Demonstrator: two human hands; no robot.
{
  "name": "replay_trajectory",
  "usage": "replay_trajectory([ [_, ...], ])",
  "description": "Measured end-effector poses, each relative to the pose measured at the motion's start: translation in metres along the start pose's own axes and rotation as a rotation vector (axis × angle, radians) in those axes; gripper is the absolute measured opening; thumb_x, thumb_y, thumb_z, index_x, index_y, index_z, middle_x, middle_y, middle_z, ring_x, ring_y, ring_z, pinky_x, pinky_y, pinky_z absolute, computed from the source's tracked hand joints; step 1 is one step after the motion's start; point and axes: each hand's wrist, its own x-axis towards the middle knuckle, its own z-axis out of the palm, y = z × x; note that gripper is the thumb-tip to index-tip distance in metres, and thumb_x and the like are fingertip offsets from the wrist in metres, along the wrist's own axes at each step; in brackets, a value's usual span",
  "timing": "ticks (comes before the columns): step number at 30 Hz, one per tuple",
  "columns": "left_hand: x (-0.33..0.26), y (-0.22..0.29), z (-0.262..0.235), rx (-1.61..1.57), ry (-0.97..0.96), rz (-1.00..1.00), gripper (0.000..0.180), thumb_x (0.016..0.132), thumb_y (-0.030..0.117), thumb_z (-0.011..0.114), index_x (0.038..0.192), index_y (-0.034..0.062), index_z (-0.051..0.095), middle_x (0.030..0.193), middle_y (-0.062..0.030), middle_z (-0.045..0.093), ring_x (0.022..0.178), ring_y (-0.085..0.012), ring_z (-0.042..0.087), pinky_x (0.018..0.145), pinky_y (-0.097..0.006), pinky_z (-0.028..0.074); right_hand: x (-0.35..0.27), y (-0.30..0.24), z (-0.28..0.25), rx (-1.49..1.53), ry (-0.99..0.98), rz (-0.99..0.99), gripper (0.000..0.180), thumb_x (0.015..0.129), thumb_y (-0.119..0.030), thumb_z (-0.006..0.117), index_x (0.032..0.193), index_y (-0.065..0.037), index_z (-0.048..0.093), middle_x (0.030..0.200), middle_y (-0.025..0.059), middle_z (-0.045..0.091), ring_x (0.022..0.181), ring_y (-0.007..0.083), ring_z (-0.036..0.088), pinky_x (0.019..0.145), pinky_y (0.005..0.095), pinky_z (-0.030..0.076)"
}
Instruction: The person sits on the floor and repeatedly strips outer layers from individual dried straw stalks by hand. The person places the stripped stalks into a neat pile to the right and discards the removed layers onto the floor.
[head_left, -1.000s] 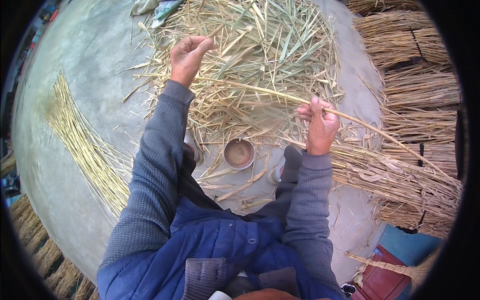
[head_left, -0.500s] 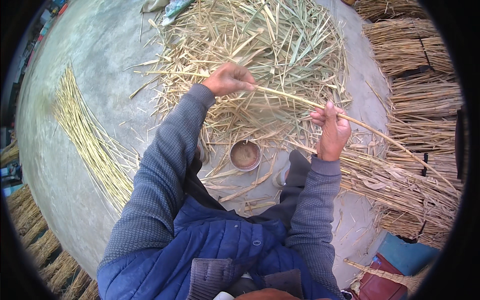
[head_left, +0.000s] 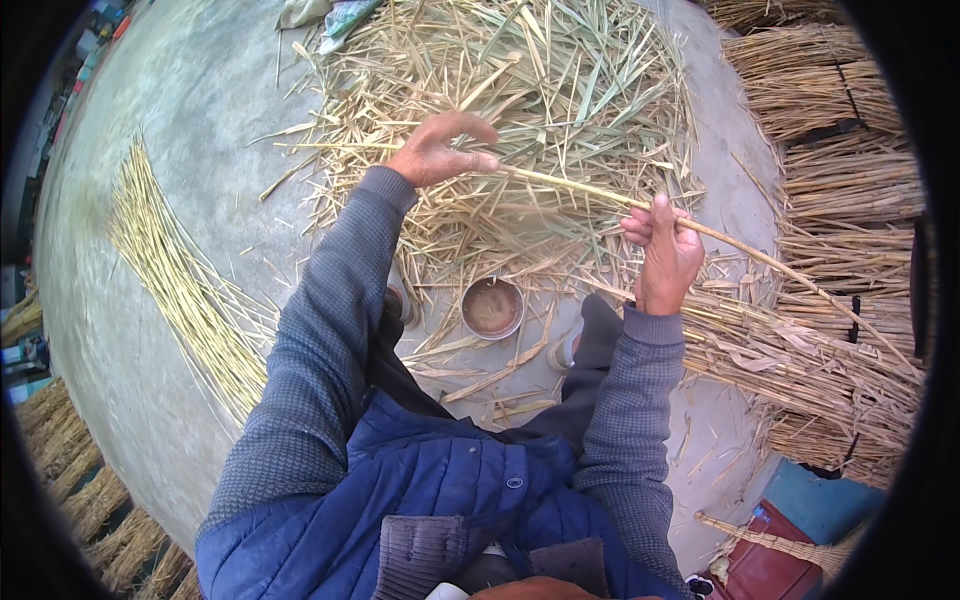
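Note:
A long pale reed stalk [head_left: 585,190] runs from my left hand across to the right, past my right hand, toward the bundles. My left hand [head_left: 440,152] pinches the stalk near its left end, over a loose heap of straw and leaf husks [head_left: 510,110]. Around the same stalk, further along, my right hand [head_left: 665,255] is closed, thumb up. A small round bowl [head_left: 492,307] sits on the ground between my knees, below both hands.
A neat row of cleaned yellow stalks [head_left: 185,290] lies on the concrete floor [head_left: 130,150] to my left. Tied reed bundles [head_left: 830,100] are stacked along the right side. A red and blue object [head_left: 790,530] sits at the lower right.
My left hand swung from the far straw heap back toward me and took hold of the stalk; it now slides along it. My right hand kept its grip, shifting slightly.

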Motion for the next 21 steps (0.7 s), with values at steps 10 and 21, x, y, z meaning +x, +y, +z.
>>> replay_trajectory([
  [10,0.002,0.004,0.016,-0.416,-0.130,-0.305,0.015,0.088,0.014,0.077,0.093,0.0012,0.071,0.089,-0.0051,0.073,0.086,-0.0097,0.068,0.075,-0.025,0.054,0.000,-0.004,0.003,-0.007,0.026,0.001,0.036,0.096,-0.033,0.069,0.096,0.002,0.061,0.082,0.0154,0.070,0.064,0.0160,0.069,0.058,0.0244,0.056],
  [21,0.011,0.029,0.003,0.241,0.299,0.077,0.047,0.085,0.043,0.075,0.111,0.0047,0.070,0.115,-0.0134,0.069,0.110,-0.0250,0.061,0.100,-0.040,0.043,-0.003,0.011,0.014,0.035,-0.085,-0.031,0.032,0.096,-0.030,0.070,0.099,0.001,0.061,0.085,0.0150,0.070,0.071,0.0183,0.071,0.063,0.0262,0.058],
])
